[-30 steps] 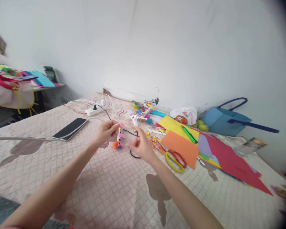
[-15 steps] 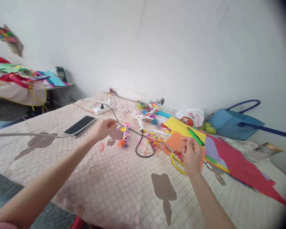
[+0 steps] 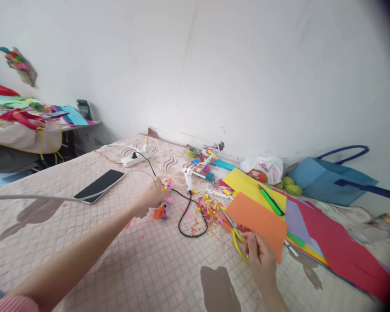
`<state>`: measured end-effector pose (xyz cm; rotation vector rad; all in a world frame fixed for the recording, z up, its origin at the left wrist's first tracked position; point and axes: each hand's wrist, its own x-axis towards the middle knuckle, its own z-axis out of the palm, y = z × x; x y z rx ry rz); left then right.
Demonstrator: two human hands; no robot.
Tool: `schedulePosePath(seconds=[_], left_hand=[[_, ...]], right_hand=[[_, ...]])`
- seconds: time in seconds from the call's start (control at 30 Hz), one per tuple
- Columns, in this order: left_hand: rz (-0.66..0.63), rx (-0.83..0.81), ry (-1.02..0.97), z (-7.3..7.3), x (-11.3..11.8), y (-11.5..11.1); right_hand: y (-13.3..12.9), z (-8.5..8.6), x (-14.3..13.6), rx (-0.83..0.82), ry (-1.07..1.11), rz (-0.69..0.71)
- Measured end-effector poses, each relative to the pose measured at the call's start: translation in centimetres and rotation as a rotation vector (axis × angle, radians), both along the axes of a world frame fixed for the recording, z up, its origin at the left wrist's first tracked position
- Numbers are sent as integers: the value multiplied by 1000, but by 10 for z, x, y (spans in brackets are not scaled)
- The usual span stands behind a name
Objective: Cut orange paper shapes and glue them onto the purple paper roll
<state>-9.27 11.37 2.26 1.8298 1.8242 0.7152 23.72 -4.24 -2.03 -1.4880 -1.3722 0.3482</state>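
My left hand (image 3: 152, 195) is closed at the upper end of a small purple paper tube (image 3: 165, 203) trimmed with pink, yellow and orange paper flowers. Its fingers hide part of the tube. On the right, my right hand (image 3: 260, 253) has thumb and fingers pressed together beside the yellow handle of the scissors (image 3: 237, 242); what is in the pinch, if anything, is hidden. The scissors' blades point away, beside the sheet of orange paper (image 3: 256, 221). Between the hands, a white hot glue gun (image 3: 189, 180) stands with its black cord looped on the cloth.
Small paper scraps (image 3: 209, 208) lie near the cord. A green cutter (image 3: 271, 200) rests on yellow paper (image 3: 243, 184), with red paper (image 3: 338, 242) further right. Behind are a blue bag (image 3: 334, 180) and a power strip (image 3: 136, 158); a tablet (image 3: 99, 185) lies left under a cable.
My left hand has moved right onto the purple tube. My right hand has come back nearer, off the orange paper, to the scissors' handle. The view has shifted slightly.
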Motion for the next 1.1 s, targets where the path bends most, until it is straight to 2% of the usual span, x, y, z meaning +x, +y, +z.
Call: schedulePosePath(seconds=[0.13,0.2,0.33,0.53,0.9,1.0,1.1], left_hand=[[-5,-14,247,-5,7,4],[-4,-31,291,-6,8,4],[5,-21,233,-1,6,2],[-9,-18,162,8,3,-2],[19,-44,223,1,11,1],[25,-26,231,8,7,2],[49,38,227,19,3,15]], right_hand=[[-2,-1,9,-27,-99,-56],[-3,1,11,-42,-128,-81],[-4,3,13,-48,-128,-84],[-3,-3,14,-38,-111,-45],[-3,-1,9,-23,-103,-14],[-4,0,8,-33,-82,-4],[-4,2,6,-46,-91,-17]])
